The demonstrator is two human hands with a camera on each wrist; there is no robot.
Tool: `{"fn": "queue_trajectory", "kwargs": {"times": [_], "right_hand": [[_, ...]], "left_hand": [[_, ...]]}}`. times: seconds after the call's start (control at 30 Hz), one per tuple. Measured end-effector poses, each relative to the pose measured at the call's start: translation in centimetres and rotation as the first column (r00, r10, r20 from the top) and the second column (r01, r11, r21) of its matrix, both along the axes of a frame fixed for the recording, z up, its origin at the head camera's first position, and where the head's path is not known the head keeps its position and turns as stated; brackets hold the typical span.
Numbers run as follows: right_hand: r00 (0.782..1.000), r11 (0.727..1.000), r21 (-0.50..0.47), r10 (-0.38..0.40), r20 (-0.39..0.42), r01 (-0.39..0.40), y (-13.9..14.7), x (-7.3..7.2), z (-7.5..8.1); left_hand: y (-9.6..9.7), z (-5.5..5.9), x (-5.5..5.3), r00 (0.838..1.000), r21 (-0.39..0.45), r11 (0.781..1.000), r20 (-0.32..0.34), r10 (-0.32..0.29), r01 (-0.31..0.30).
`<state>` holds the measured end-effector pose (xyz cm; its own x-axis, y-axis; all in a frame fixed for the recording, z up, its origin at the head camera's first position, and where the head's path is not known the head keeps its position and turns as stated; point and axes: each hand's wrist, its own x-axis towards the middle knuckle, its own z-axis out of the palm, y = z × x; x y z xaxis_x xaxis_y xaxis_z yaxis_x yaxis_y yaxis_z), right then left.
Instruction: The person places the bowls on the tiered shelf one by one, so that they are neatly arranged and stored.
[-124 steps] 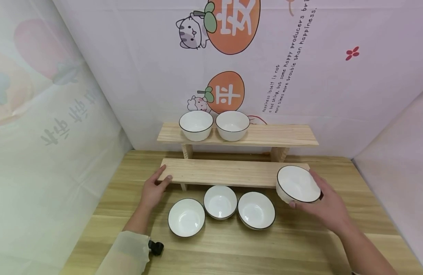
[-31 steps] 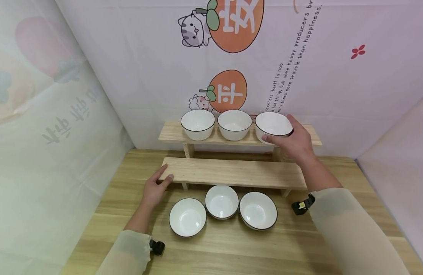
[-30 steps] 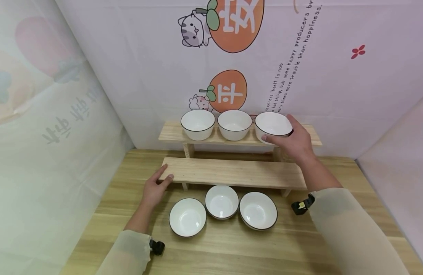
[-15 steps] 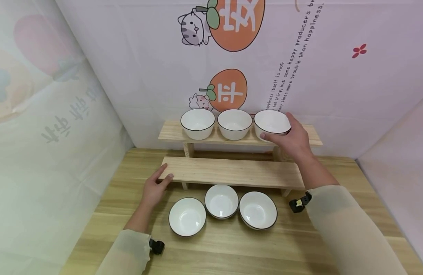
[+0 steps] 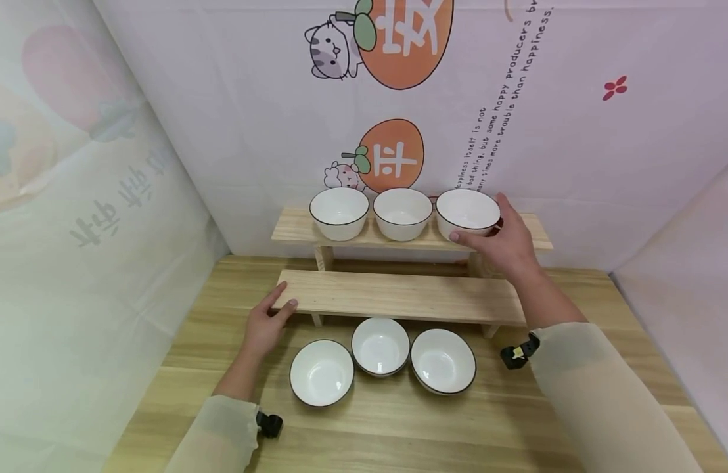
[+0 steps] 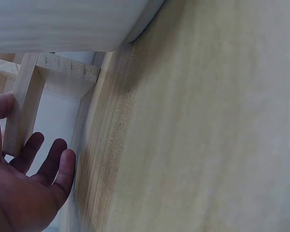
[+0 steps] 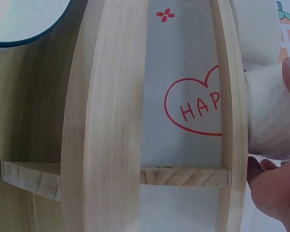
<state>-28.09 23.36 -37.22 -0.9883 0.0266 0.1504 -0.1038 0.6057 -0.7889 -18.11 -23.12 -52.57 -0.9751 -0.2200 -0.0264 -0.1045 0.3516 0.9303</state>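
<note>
Backdrop (image 5: 251,112): smooth pale sheet, faint creases, printed orange fruit and lettering. Table (image 5: 364,437): flat, streaky wood grain. On it, a two-tier stand of pale timber: flat rectangular upper board (image 5: 290,226) and lower board (image 5: 393,293), fine straight grain. Left hand (image 5: 263,326): thumb and index pinch the lower board's left end; other fingers spread loosely. Right hand (image 5: 508,243): curved round the held bowl (image 5: 467,210), thumb on its near wall; bowl upright on the upper board, right of two matching bowls (image 5: 340,213) (image 5: 402,215). Three more (image 5: 321,373) (image 5: 380,346) (image 5: 443,361) sit on the table. All round, glossy white, dark-rimmed.
</note>
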Motion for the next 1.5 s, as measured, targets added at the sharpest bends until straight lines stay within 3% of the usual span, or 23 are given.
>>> {"fn": "queue_trajectory", "kwargs": {"times": [0.47,0.8,1.13,1.5], "right_hand": [[0.999,0.990,-0.142,-0.016,0.043,0.022,1.3,1.8,-0.1],[0.999,0.985,-0.165,-0.044,0.017,0.046,2.2,3.5,-0.8],[0.996,0.988,-0.131,-0.081,0.038,0.086,3.3,5.1,-2.7],[0.998,0.994,-0.099,-0.048,0.050,0.053,5.9,5.8,-6.1]], "left_hand": [[-0.1,0.0,-0.2,1.000,-0.008,1.000,0.000,0.001,-0.001],[0.1,0.2,0.0,1.000,0.007,1.000,0.006,0.004,-0.004],[-0.1,-0.2,-0.1,1.000,0.001,1.000,0.000,0.000,0.000],[0.1,0.0,0.1,1.000,-0.003,1.000,0.015,-0.003,0.003]]}}
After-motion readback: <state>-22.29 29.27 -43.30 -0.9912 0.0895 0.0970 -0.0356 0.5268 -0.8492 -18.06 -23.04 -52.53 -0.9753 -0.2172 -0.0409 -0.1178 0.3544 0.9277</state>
